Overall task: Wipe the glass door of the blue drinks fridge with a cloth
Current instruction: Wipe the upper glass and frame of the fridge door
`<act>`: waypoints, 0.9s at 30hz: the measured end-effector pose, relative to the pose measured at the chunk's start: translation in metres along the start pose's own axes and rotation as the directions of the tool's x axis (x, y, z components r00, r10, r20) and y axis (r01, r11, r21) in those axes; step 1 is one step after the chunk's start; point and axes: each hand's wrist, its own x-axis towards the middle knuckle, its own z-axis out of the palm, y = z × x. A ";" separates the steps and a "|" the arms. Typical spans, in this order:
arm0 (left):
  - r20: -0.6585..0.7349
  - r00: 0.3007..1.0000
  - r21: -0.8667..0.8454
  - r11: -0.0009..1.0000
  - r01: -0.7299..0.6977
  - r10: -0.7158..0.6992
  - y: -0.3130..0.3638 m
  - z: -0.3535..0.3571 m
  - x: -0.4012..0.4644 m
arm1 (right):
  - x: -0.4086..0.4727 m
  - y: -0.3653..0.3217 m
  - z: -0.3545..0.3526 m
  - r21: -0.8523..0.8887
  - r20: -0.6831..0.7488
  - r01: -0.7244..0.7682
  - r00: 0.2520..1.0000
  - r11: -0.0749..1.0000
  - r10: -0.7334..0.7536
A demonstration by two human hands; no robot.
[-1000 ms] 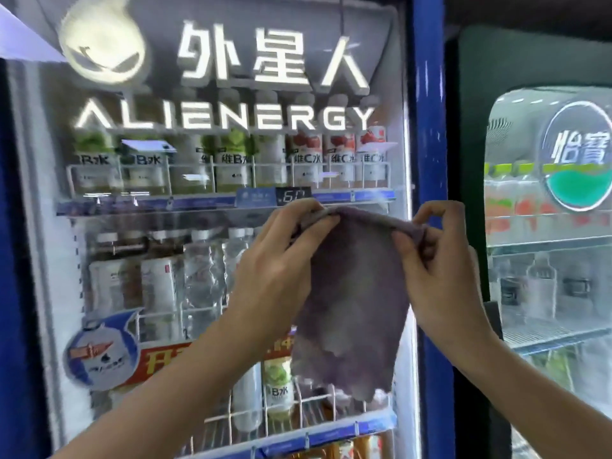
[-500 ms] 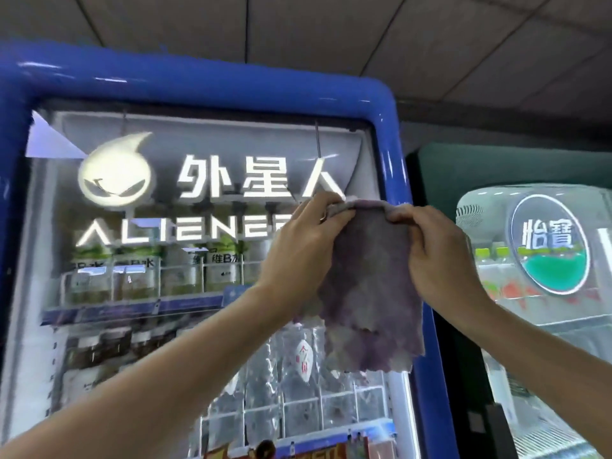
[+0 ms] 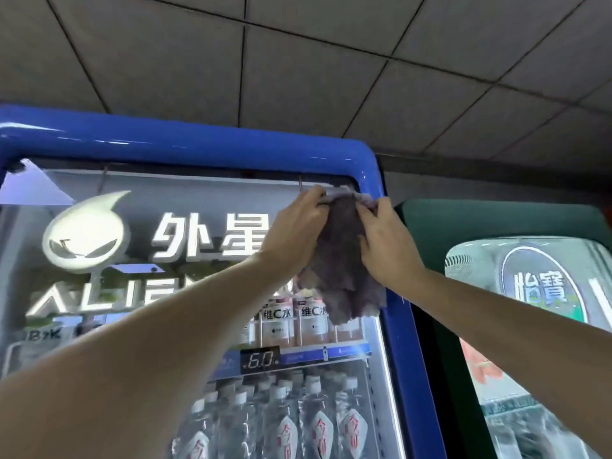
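Both hands are up at the top right corner of the glass door (image 3: 185, 207), just under the blue fridge (image 3: 198, 144) frame. The left hand (image 3: 294, 233) and right hand (image 3: 387, 246) each pinch the cloth (image 3: 341, 270) by its upper edge, fingers curled round it. The cloth hangs between them against the glass, above the bottles (image 3: 311, 319).

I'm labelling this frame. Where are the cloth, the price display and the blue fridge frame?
cloth (image 3: 341, 260), head view, middle of hanging fabric
price display (image 3: 260, 360), head view, its digits
blue fridge frame (image 3: 198, 144), head view, top bar
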 end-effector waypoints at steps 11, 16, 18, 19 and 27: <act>0.264 0.963 0.373 0.914 -0.158 0.059 -0.029 0.011 0.025 | 0.019 0.000 0.020 -0.439 -0.076 -0.066 0.996 0.896 0.036; 0.321 0.946 0.417 0.903 -0.102 -0.042 -0.036 0.009 0.022 | 0.021 -0.020 0.040 -0.234 -0.090 0.074 0.991 0.969 -0.097; 0.312 0.948 0.412 0.908 -0.078 -0.060 -0.034 0.012 0.020 | 0.020 -0.025 0.051 0.042 -0.142 -0.017 0.990 0.999 0.023; 0.303 0.951 0.411 0.909 -0.065 -0.069 -0.033 0.013 0.019 | 0.019 -0.025 0.057 0.142 -0.177 -0.060 0.981 0.988 0.085; 0.128 0.992 0.363 0.931 -0.029 -0.019 -0.021 0.010 -0.019 | 0.012 -0.025 0.085 0.049 -0.134 -0.061 0.989 0.997 0.067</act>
